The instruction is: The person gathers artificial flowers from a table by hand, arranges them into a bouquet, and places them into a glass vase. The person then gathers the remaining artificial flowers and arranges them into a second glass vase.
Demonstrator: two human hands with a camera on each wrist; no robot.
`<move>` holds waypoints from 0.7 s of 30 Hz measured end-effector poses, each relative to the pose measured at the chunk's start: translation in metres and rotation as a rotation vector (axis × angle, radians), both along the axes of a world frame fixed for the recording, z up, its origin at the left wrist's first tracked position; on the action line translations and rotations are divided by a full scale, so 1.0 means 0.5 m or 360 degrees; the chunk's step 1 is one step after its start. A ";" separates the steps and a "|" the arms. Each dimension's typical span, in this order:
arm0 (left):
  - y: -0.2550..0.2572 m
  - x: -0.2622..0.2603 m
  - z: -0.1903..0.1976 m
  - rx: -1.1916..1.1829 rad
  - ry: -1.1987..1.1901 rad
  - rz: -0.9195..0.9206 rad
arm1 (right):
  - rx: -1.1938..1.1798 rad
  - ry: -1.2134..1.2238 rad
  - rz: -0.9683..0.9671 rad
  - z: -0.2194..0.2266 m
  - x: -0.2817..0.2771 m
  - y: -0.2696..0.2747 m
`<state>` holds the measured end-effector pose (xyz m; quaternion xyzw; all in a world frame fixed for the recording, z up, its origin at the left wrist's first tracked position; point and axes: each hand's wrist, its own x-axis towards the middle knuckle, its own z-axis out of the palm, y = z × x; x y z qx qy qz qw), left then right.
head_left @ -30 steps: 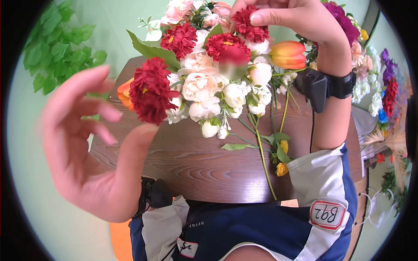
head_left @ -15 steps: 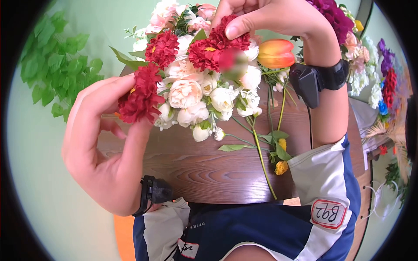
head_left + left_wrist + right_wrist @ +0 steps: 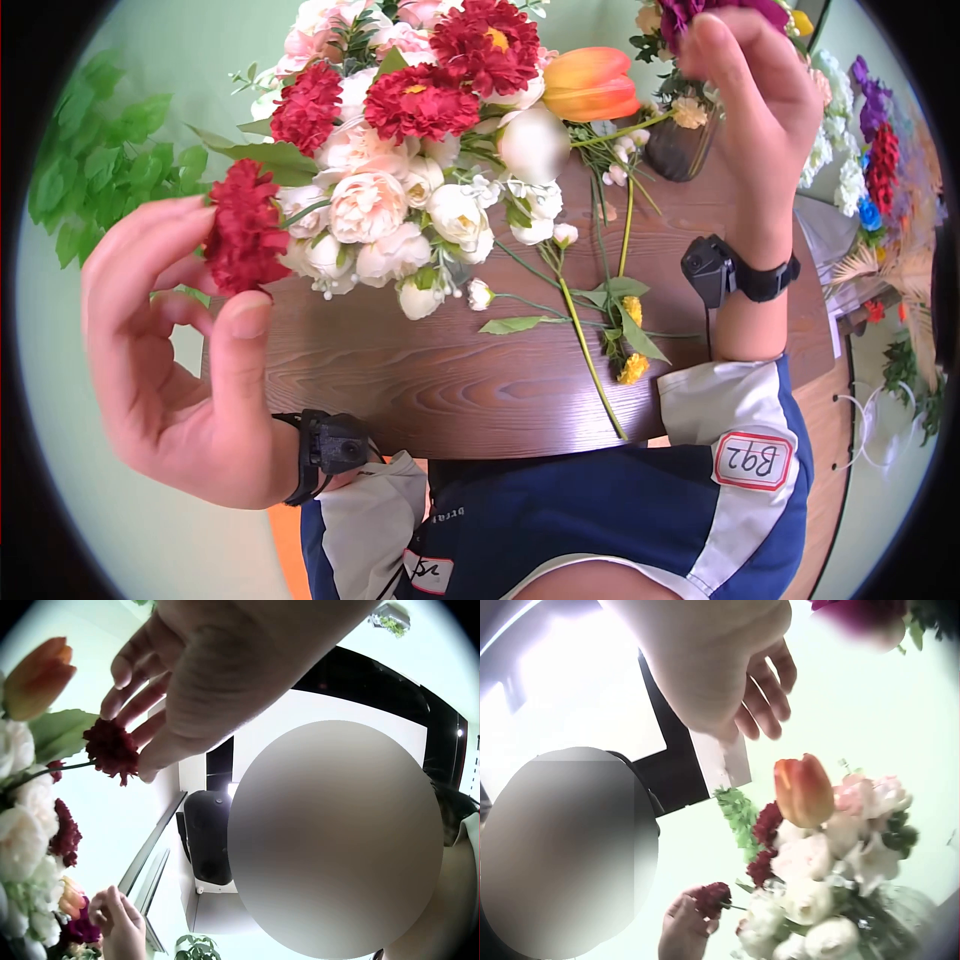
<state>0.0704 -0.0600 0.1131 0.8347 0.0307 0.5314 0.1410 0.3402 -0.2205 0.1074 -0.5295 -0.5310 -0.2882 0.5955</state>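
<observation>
A ruffled red flower (image 3: 245,228) stands out at the left side of a bouquet of artificial flowers, with white and pale pink roses (image 3: 368,207). My left hand (image 3: 165,370) holds its head between thumb and fingertips; its thin stem (image 3: 64,769) runs into the bouquet in the left wrist view. More red flowers (image 3: 422,102) sit higher up, beside an orange tulip (image 3: 590,85). To the right of the tulip, away from the bouquet, my right hand (image 3: 768,125) is raised with loosely bent fingers and holds nothing.
Under the bouquet is a brown wooden table (image 3: 450,390). A cut stem (image 3: 590,355) and small yellow flowers (image 3: 633,368) lie at its front right. A dark vase (image 3: 685,148) with purple flowers (image 3: 735,15) stands behind the right hand. Green leaves (image 3: 95,150) hang at the left.
My right hand has let go of a red flower in the upper bouquet and moved right. My left hand has closed on the left red flower, and both shift left in view.
</observation>
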 end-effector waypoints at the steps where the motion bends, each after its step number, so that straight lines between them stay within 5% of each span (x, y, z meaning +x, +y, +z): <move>1: 0.002 0.003 -0.002 0.0010 -0.0087 0.0006 | -0.0002 -0.0001 -0.0005 -0.009 0.002 -0.014; 3: 0.001 0.008 -0.008 0.0018 -0.0161 0.0004 | -0.0703 0.0369 -0.0358 -0.028 0.006 -0.039; 7: -0.002 0.006 -0.010 -0.0115 -0.0218 0.0007 | -0.2186 -0.0172 -0.0555 -0.146 0.016 -0.040; 12: -0.001 0.002 -0.010 -0.0026 -0.0101 -0.0072 | -0.2273 0.0224 -0.0523 -0.267 -0.029 -0.038; 16: -0.006 0.001 -0.012 0.0012 -0.0040 -0.0051 | -0.2194 0.0143 -0.0436 -0.313 -0.009 -0.029; 19: -0.034 0.011 -0.012 -0.0154 -0.0139 -0.0085 | -0.1955 0.0626 0.0118 -0.315 0.010 -0.019; 21: -0.041 0.007 -0.013 -0.0295 -0.0259 -0.0135 | -0.1978 0.0773 0.0033 -0.310 0.029 -0.014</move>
